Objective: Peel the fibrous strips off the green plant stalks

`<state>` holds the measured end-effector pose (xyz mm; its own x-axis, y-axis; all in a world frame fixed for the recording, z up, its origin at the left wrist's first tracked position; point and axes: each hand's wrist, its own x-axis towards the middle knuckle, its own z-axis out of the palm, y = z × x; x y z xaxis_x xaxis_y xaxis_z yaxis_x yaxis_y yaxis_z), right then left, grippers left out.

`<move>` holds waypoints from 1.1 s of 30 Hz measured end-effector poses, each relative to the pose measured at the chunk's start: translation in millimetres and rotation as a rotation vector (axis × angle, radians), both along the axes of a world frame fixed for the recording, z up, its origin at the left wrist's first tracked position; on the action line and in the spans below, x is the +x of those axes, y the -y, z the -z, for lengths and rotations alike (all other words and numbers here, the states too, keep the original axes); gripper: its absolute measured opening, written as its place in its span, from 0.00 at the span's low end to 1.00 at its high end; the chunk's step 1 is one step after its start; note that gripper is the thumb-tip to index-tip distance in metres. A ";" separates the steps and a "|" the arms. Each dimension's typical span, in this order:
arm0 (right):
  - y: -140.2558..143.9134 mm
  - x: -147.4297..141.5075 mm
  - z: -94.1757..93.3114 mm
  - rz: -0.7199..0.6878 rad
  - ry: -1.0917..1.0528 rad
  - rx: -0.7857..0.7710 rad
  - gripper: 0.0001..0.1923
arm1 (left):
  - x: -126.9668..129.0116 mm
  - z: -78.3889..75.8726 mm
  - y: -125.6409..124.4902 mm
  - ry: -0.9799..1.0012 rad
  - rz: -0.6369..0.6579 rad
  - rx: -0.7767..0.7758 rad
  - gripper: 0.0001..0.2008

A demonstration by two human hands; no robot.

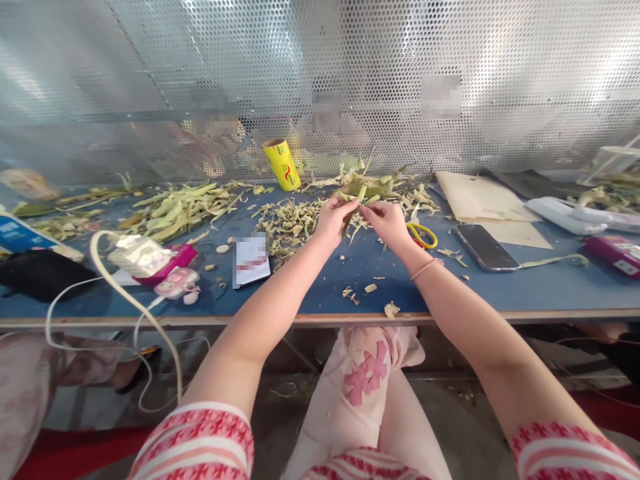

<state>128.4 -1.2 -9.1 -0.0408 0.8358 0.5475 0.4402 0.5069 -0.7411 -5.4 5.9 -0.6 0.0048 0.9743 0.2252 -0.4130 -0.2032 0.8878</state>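
Both hands were raised just above the blue tabletop (500, 293), meeting near its far middle. The left hand (333, 220) and the right hand (385, 221) each had their fingers pinched together on a short green stalk piece (361, 195), the left gripping it from the left side and the right from the right side. The stalk piece was held between the two hands, directly in front of a heap of pale green husks (380, 185) lying against the perforated metal screen (450, 53).

A second spread of leaf strips (175, 207) lay on the tabletop to the left, and a patch of finer trimmings (290, 223) lay just beside the left hand. Yellow-handled scissors (423, 233) rested just right of the right hand, partly hidden by it. A dark phone (485, 247) lay further right, near a sheet of brown card (480, 197). A yellow roll (283, 163) stood tilted against the screen. A white cable (120, 287) looped over the tabletop's near edge at the left.
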 end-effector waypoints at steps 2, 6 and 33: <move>-3.4 1.4 3.0 -0.018 -0.072 -0.015 0.16 | 2.0 1.2 0.0 -0.024 -0.021 0.030 0.10; -5.3 3.2 5.9 -0.042 -0.137 -0.030 0.15 | 4.7 4.7 -0.2 -0.050 -0.075 0.067 0.10; 6.6 -1.0 -2.0 0.056 -0.072 0.136 0.04 | 2.6 16.9 -7.3 -0.177 -0.120 0.154 0.06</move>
<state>127.4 -7.8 -7.1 0.0478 0.7539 0.6553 0.4188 0.5805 -0.6983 -2.7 13.3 -17.5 -0.0563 0.9245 0.3771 -0.2190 -0.3799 0.8987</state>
